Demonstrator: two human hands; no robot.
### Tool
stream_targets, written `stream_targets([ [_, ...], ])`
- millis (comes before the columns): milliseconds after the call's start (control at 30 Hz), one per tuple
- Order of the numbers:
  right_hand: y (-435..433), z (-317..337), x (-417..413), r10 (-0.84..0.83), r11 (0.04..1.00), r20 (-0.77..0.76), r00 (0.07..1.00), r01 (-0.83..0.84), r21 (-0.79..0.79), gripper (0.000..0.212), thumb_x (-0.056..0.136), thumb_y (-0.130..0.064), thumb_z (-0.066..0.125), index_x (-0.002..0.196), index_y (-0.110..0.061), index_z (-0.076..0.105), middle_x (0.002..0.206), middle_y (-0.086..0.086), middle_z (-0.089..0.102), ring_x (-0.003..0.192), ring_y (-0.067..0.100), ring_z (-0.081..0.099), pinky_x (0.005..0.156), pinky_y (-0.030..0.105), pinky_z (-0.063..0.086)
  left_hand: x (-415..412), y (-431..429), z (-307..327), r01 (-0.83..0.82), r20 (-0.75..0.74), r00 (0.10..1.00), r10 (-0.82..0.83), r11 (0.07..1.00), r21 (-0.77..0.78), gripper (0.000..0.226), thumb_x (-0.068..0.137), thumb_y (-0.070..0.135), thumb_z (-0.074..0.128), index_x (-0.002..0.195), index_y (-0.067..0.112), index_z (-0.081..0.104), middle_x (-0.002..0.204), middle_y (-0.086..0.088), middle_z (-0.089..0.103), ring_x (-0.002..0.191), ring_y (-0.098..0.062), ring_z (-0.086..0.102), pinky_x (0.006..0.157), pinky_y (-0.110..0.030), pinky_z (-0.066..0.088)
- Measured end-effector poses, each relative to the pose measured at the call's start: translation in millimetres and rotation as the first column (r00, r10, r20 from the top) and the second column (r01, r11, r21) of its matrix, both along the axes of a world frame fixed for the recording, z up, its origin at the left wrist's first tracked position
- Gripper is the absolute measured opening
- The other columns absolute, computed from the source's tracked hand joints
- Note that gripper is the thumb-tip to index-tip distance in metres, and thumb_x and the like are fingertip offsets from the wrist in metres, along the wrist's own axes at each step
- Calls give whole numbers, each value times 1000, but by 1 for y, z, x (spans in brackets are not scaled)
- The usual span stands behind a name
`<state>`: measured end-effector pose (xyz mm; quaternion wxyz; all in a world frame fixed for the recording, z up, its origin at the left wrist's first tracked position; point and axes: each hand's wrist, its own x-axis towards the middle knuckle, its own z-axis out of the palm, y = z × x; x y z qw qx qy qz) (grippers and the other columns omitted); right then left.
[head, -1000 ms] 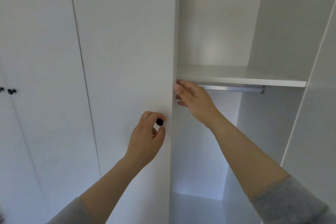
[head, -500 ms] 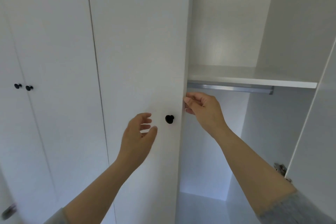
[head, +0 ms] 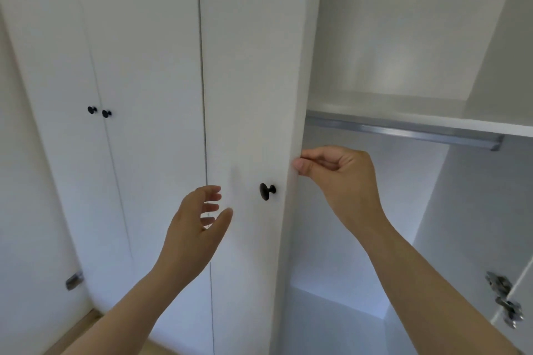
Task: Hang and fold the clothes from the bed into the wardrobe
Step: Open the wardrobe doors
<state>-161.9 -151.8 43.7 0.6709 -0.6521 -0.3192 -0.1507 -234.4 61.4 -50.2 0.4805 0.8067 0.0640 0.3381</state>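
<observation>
Subject: white wardrobe (head: pixel 150 66), which fills the view directly in front of the person.

Door (head: pixel 253 66): a tall white panel, with its free vertical edge bordering the open compartment on the right. A round black knob (head: pixel 267 191) is fixed near that edge at mid-height.

Right hand (head: pixel 343 179): reaches across the open compartment and grips the free edge of the door just above the knob. The thumb tip presses on the edge and the fingers are curled in. Whether the fingertips wrap behind the panel cannot be told.

Left hand (head: pixel 196 228): raised in front of the door face, to the left of the knob and slightly lower. Its fingers are spread and loosely bent and the thumb is extended. It holds nothing and is apart from the knob.

Open compartment: a white shelf (head: pixel 418 119) spans it near the top. A metal hanging rail (head: pixel 403 132) runs directly beneath the shelf's front edge. The compartment floor (head: pixel 331 326) shows below. A metal hinge (head: pixel 503 298) sits at the compartment's lower right edge.

Left section: closed white doors, two of them meeting at a pair of small black knobs (head: pixel 106 113), well apart from both hands.
</observation>
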Motion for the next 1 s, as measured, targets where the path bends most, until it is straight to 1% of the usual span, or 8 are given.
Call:
stream_targets([
  [100,16,-5,-13,63,998,23,998,-63,-26,8,76,-8,80,76,-15,77,72,-2,75,71,13,74,70,18,55,-12,13,-5,-50,-9,999,49,999,-14,31,90,30,62,120,34,54,116,20,58,101,3,59,73,-13,45],
  [200,37,-9,-26,112,993,59,992,-110,-47,9,77,-13,80,71,-16,75,68,-3,74,67,12,73,64,15,52,-23,27,-11,-86,-18,996,86,996,-37,30,91,31,62,120,36,54,117,20,59,100,9,57,71,-12,45],
  [300,64,-10,-38,185,982,88,979,-182,-43,10,77,-14,81,73,-16,73,68,-4,73,61,13,71,60,16,52,-37,39,-13,-119,-25,993,117,992,-51,28,92,33,60,119,38,54,117,21,59,100,11,56,71,-11,44],
  [433,106,-13,-54,245,969,83,966,-242,-38,15,77,-18,82,79,-12,69,72,0,71,62,18,69,62,25,57,-60,62,-9,-203,-13,979,202,977,-64,26,93,33,58,119,36,55,116,20,60,99,13,55,72,-10,43],
  [600,169,-13,-67,251,965,150,956,-234,-123,19,78,-27,80,77,-20,62,70,-3,66,62,21,66,61,34,56,-99,101,0,-306,-15,952,306,949,-81,25,93,32,57,118,35,55,116,18,59,100,4,59,71,-15,44],
  [700,219,-11,-80,307,949,177,935,-288,-126,20,79,-26,78,74,-22,60,65,-4,64,59,19,66,58,31,56,-129,137,2,-406,-11,914,406,911,-66,25,94,32,56,118,37,55,115,18,59,98,9,58,69,-10,44],
  [800,243,-14,-79,280,958,163,946,-263,-115,19,80,-27,75,73,-22,59,62,-3,65,56,17,66,57,32,56,-134,145,4,-411,-16,912,410,911,-47,26,92,35,56,118,38,54,115,19,60,97,14,56,67,-3,44],
  [1000,320,-8,-90,271,956,117,955,-254,-143,21,84,-24,72,71,-18,57,56,-2,63,47,12,63,51,26,53,-156,186,8,-463,-11,886,463,885,-54,27,92,36,58,119,39,54,114,20,60,96,13,57,70,-9,44],
])
